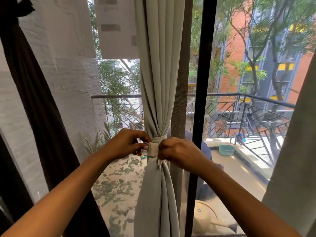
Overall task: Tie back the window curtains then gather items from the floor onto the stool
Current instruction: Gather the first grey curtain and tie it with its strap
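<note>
Standing at a glass window or door, looking out on a balcony. Black frame [201, 82] upright just right of centre. Outside: metal railing [239, 113] with diagonal bars, leaves [116, 185] scattered on the balcony floor, a teal basin [226, 150] near the railing, a white wall [68, 82] to the left, a brick building [236, 65] and trees across the way. A dark curtain [34, 100] hangs at far left, knotted high up. A right curtain [294, 151], pale, fills the right edge. A tan object [205, 218] lies low at the foot of the frame; cannot tell what it is. Grey-green curtain [159, 82] hangs in the middle, just left of the frame, gathered into folds and cinched at hand height by a tie [154, 147] of the same cloth; below the tie the cloth flares out again. Both arms are bare and reach forward. Left hand [126, 144] is at the tie's left side, fingers curled, thumb and fingertips pinching the tie's end. Right hand [177, 151] is at the tie's right side, back of the hand up, fingers curled in tight against the band and gripping it; fingertips hidden behind the cloth. The hands are close, with only the tie's width between them. Some motion blur at the edges.
</note>
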`<state>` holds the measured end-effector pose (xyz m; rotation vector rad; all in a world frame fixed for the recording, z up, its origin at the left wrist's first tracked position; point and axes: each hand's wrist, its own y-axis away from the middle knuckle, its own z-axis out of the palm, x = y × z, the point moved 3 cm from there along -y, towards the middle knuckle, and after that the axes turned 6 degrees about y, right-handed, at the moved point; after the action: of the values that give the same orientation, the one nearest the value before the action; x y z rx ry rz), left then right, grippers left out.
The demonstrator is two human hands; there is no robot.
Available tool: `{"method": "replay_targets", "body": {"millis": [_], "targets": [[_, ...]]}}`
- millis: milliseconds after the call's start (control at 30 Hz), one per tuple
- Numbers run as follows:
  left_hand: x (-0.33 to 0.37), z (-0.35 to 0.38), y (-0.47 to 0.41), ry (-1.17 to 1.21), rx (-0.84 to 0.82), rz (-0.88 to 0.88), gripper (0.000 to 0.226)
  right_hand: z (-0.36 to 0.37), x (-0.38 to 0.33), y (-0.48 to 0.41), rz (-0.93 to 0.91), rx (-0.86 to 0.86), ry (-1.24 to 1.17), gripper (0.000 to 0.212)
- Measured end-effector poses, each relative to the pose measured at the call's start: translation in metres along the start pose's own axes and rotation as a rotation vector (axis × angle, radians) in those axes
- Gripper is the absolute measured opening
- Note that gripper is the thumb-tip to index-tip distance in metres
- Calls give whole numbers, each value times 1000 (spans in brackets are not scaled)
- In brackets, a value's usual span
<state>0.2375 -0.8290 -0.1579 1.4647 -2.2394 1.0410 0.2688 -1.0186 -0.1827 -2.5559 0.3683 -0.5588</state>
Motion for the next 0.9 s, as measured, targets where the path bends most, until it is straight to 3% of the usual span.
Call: {"method": "replay_targets", "body": {"millis": [133, 233, 400, 567, 700, 900], "targets": [[-1, -1, -1, 51, -43, -38, 14, 4, -10, -3, -191, 48, 92, 21], [-2, 0, 1, 122, -60, -71, 15, 9, -7, -2, -210, 73, 146, 24], [-2, 5, 1, 233, -56, -99, 12, 17, -3, 1, -18, 145, 31, 13], [-7, -1, 4, 440, 9, -192, 10, 18, -3, 7, 38, 167, 22, 15], [3, 1, -2, 316, -104, -164, 10, 18, -7, 7, 104, 216, -22, 15], [12, 0, -6, 131, -203, -131, 9, 26, -16, 12, 401, 455, -326, 5]]}}
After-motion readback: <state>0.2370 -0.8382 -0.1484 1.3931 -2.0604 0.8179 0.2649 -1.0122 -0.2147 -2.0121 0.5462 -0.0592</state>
